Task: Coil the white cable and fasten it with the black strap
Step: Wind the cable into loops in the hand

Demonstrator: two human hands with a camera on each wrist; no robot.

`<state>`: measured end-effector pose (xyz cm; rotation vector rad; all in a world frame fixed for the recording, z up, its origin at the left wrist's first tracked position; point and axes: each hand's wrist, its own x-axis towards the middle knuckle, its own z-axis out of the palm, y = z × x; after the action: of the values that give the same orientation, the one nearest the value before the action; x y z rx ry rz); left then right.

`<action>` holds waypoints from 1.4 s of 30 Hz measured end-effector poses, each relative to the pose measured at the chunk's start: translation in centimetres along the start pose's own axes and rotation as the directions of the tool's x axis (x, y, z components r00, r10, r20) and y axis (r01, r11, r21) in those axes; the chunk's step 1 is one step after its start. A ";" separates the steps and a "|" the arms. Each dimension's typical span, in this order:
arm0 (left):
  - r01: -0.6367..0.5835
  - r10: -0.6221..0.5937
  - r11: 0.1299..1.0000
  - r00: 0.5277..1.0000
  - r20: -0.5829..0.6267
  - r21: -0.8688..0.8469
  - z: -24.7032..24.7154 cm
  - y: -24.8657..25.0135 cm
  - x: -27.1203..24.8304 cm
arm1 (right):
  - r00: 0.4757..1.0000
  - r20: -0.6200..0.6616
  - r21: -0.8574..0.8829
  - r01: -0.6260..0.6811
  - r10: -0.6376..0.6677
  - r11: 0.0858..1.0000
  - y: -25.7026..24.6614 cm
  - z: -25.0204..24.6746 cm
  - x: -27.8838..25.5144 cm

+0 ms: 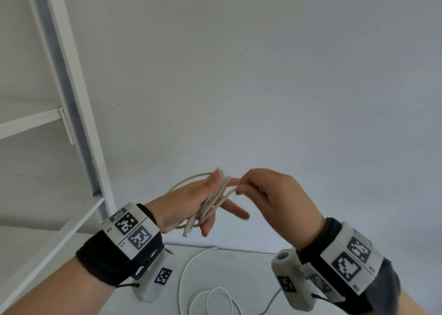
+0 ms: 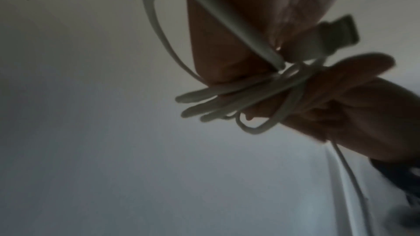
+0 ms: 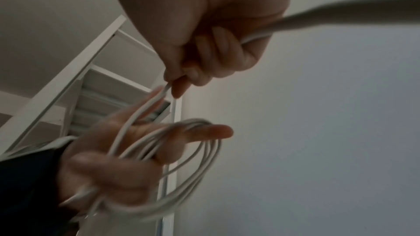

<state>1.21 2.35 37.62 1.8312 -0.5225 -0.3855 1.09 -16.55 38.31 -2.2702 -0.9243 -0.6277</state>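
- Thin white round-section cable: centre of head view, several loops wound around the left hand; slack trails to lower centre.
- Left hand: fingers nearly straight, spread inside the loops, thumb over them.
- Right hand: fingers curled, pinching the running strand just right of the coil.
- Handling, judged: light, limp, springy; loops likely to slip.
- Grip at the bundled crossing.
- Black strap: not visible.
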 end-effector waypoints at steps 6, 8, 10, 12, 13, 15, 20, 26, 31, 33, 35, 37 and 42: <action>-0.038 0.070 0.963 0.991 0.110 -0.266 1.0 -0.1 -0.2 | 0.975 -0.084 0.108 -0.198 0.208 0.974 1.4 -0.2 1.6; -0.039 0.088 0.924 0.990 0.113 -0.381 0.9 0.2 -0.4 | 0.971 -0.031 0.245 -0.222 0.237 0.944 2.0 0.4 1.6; -0.022 0.086 0.888 0.989 0.118 -0.459 0.7 0.4 -0.5 | 0.980 0.054 0.396 -0.199 0.194 0.896 2.5 1.1 1.3; -0.010 0.091 0.868 0.986 0.140 -0.496 0.6 0.4 -0.5 | 0.975 0.135 0.478 -0.218 0.174 0.851 2.8 1.5 1.0; -0.007 0.097 0.862 0.984 0.150 -0.506 0.6 0.4 -0.5 | 0.970 0.176 0.504 -0.234 0.167 0.832 2.8 1.5 0.9; -0.011 0.111 0.856 0.980 0.163 -0.516 0.5 0.4 -0.3 | 0.958 0.256 0.562 -0.256 0.129 0.786 2.6 1.3 0.9; -0.028 0.086 0.888 0.991 0.106 -0.459 0.2 0.3 -0.2 | 0.900 0.422 0.632 -0.375 0.105 0.678 3.0 0.4 0.6; -0.101 0.092 0.906 0.995 -0.044 -0.411 -0.4 0.4 0.3 | 0.932 0.321 0.630 -0.345 0.170 0.696 2.6 0.8 1.0; -0.143 0.118 0.857 0.990 -0.081 -0.495 1.4 -0.2 0.5 | 0.960 0.173 0.596 -0.281 0.222 0.752 3.4 0.2 2.0; -0.165 0.141 0.841 0.986 -0.087 -0.515 2.2 -1.0 0.4 | 0.964 0.155 0.571 -0.265 0.215 0.777 3.2 0.1 2.1; -0.176 0.147 0.827 0.984 -0.097 -0.534 2.7 -1.4 0.3 | 0.962 0.150 0.549 -0.273 0.228 0.790 3.1 0.3 2.1; -0.179 0.139 0.802 0.984 -0.114 -0.569 2.6 -1.4 0.6 | 0.952 0.156 0.562 -0.304 0.262 0.769 3.2 1.0 2.0; -0.221 0.119 0.671 0.974 -0.191 -0.708 2.3 -0.6 1.4 | 0.905 0.201 0.665 -0.407 0.374 0.626 4.4 3.0 1.2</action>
<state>1.39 -0.09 36.38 1.0045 -0.3657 -0.2825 5.69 -16.48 35.35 -1.6893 -0.5111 0.0021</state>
